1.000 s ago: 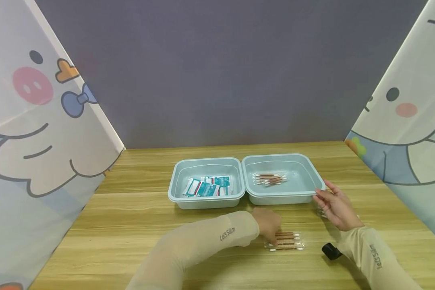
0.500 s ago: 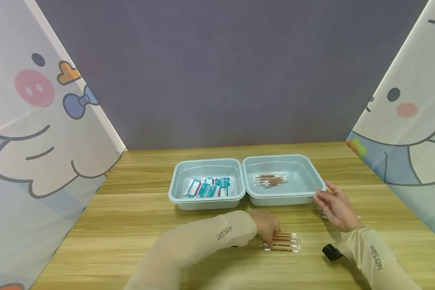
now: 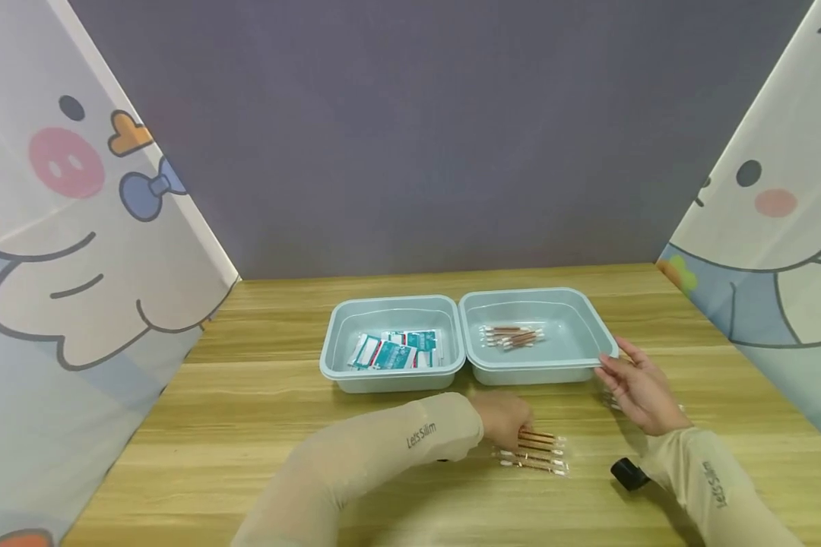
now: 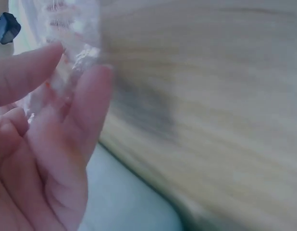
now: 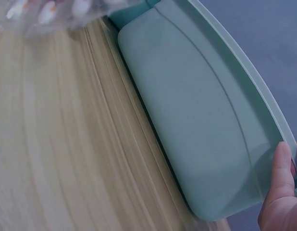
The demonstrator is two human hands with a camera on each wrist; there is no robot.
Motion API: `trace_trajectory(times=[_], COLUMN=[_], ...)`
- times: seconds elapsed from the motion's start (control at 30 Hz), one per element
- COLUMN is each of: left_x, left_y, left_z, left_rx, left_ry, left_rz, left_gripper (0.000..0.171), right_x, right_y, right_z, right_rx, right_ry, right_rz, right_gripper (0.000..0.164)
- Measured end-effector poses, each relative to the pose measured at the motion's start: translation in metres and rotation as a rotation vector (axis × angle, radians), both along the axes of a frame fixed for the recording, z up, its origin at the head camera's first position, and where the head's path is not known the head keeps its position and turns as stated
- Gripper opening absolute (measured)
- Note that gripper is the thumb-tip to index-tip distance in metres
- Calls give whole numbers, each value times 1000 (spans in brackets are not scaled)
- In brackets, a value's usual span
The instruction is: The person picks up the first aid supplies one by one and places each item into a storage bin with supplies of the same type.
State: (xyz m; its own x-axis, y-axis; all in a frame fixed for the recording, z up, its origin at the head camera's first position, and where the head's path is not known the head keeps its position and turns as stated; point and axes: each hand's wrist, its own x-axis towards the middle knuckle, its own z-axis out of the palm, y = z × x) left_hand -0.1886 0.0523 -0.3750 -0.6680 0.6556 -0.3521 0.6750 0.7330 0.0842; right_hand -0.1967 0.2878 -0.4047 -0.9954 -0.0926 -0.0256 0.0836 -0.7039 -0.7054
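My left hand (image 3: pixel 503 418) pinches a clear packet of cotton swabs (image 3: pixel 539 453), brown-stemmed with white tips, in front of the two light blue trays. In the left wrist view the packet (image 4: pixel 74 33) shows blurred beyond the thumb and finger. My right hand (image 3: pixel 643 393) holds the front right corner of the right tray (image 3: pixel 540 366), thumb on the near side of its rim. Several more brown swabs (image 3: pixel 515 336) in clear wrap lie inside that tray. Behind the right hand, another packet (image 3: pixel 612 400) is mostly hidden on the table.
Beside the right tray stands the left tray (image 3: pixel 390 376), with several teal and white sachets (image 3: pixel 393 355) in it. A black piece (image 3: pixel 629 474) sits by the right wrist. The wooden table (image 3: pixel 246 425) ends at a grey back panel (image 3: pixel 438 137), with cartoon-printed panels on both sides.
The swab packet has shifted slightly left under my left hand and now lies at a tilt, its near edge turned. My right hand keeps its hold on the tray corner.
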Motion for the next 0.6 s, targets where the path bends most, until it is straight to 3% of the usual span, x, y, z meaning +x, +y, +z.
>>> trace_trajectory(times=[0.1, 0.3, 0.37, 0.5, 0.6], left_x=[0, -3, -5, -8, -12], left_y=[-1, -3, -4, -6, -8], left_z=[7, 24, 30, 40, 44], left_rx=[1, 25, 53, 142, 292], left_ry=[16, 33, 30, 36, 35], left_rz=[7, -90, -91, -66, -76], left_gripper=[30, 19, 14, 10, 9], right_x=[0, 1, 1, 1, 0], right_y=[0, 1, 0, 0, -1], right_z=[0, -2, -3, -2, -1], right_rx=[-12, -21, -15, -11, -12], right_ry=[2, 13, 18, 23, 22], right_rz=[4, 12, 18, 19, 11], right_gripper=[38, 35, 35, 32, 31])
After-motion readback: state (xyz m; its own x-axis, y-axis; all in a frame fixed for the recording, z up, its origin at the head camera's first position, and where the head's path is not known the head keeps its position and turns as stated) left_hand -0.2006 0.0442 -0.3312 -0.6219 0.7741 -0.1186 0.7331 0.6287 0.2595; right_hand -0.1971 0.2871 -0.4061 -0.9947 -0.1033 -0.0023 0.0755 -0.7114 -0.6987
